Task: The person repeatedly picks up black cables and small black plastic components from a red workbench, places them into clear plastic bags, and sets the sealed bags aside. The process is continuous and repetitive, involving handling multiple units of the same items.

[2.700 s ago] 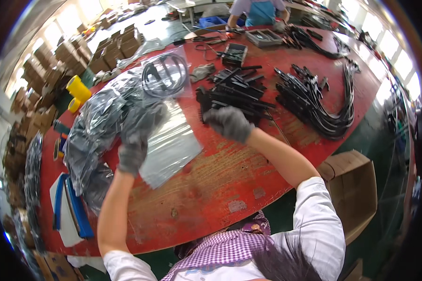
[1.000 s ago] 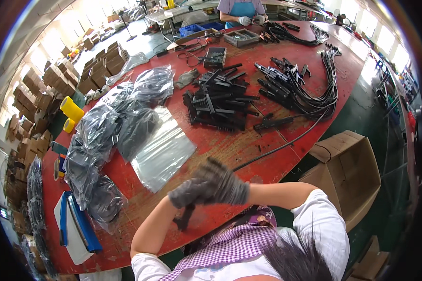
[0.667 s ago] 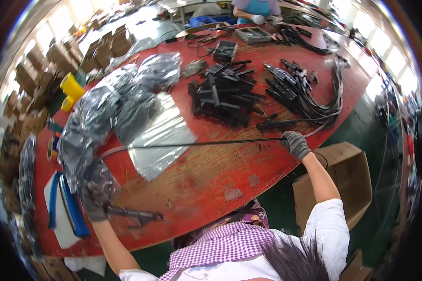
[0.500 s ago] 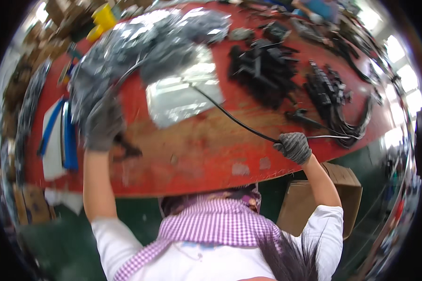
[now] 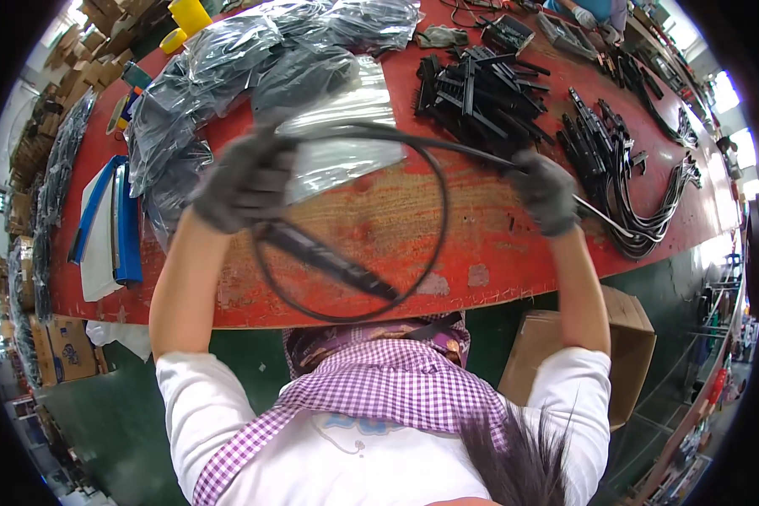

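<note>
A black flexible cable (image 5: 444,211) loops before a flat stack of clear plastic sleeves (image 5: 358,169). Left of the stack, the grey-gloved left hand (image 5: 249,181) curls around it beside an elongated black plastic block (image 5: 329,260); right of the stack, the grey-gloved right hand (image 5: 544,190) closes on it, fingertips blurred. Beyond the stack, clear plastic bags (image 5: 219,59) hold indistinct dark contents; to its lower right, the forearm partly hides an open brown cardboard box (image 5: 527,350).
</note>
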`<state>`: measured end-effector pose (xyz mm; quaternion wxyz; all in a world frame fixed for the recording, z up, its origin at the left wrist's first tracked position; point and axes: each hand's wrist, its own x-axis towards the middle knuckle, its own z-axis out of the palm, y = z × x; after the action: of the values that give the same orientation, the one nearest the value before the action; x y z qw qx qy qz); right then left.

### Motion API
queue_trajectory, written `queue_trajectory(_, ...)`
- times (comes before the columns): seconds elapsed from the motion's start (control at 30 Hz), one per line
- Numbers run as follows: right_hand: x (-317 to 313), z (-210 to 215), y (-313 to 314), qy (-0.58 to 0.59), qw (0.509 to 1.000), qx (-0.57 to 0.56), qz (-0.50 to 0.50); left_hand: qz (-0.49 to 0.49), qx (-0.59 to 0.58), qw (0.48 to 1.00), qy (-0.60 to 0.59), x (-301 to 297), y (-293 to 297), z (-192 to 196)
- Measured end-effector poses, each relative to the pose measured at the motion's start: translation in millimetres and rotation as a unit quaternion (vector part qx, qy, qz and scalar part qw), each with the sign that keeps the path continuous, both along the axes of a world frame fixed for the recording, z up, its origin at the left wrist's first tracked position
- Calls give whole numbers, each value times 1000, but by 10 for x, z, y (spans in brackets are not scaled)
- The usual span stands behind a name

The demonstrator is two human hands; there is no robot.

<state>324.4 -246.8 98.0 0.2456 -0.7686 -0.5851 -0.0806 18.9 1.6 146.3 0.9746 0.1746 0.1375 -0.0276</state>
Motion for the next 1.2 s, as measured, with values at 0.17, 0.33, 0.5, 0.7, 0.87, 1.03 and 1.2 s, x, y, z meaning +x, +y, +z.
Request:
queue_trajectory(0.17, 1280, -918, -1132, -28, 977, -131, -164, 188, 82, 972, -115, -1145, 751, 11)
queue_trajectory(0.33, -45, -170, -278, -146, 973, -106, 146, 136, 239, 961, -31, -604, 468, 215)
queue_trajectory(0.5, -1099, 544, 585, -188, 927, 213, 244, 223, 532, 774, 260, -118, -420, 404)
queue_trajectory(0.7, -1186, 394, 1191, -36, 992, 81, 91, 92, 345, 925, 133, -122, -315, 139)
queue_trajectory(0.87, -1143, -233, 828, 658, 740, -138, 28, 22, 738, 673, 31, 21, -448, -122)
queue_trajectory(1.03, -1497, -53, 756, 932, 255, 251, 52, -47, 758, 649, -49, 223, -1125, -314)
queue_trajectory(1.2, -785, -1163, 467, 814, 570, -114, 20, -192, 905, 377, 49, 198, -1597, -1004)
